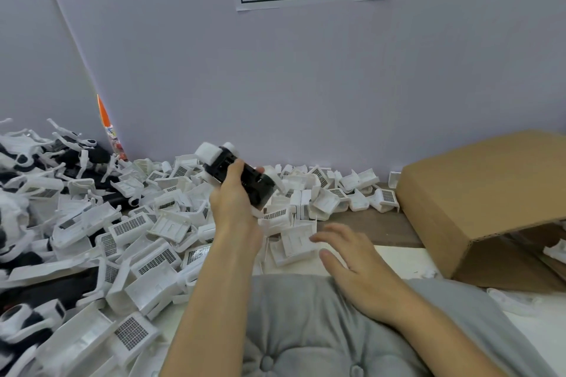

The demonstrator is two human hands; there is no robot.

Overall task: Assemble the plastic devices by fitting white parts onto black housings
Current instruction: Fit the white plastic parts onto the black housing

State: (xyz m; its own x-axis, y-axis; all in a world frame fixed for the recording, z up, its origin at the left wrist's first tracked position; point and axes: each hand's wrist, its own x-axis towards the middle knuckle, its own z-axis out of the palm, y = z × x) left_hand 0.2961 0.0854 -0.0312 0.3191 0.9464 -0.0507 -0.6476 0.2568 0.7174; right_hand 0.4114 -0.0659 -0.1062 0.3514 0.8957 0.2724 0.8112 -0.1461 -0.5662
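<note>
Pale wall, floor strewn with white parts (159,260). Left hand (234,196) grips black housing (242,179) raised above the heap, likely presenting its face for fitting. Below-right of it, right hand (352,263), fingers spread and empty, reaches toward a white part (295,243).

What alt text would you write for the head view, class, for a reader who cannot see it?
A person's left hand grips a black housing with white parts at its far end, held above a pile of white parts. The right hand hovers open near the pile, a cardboard box to its right.
</note>
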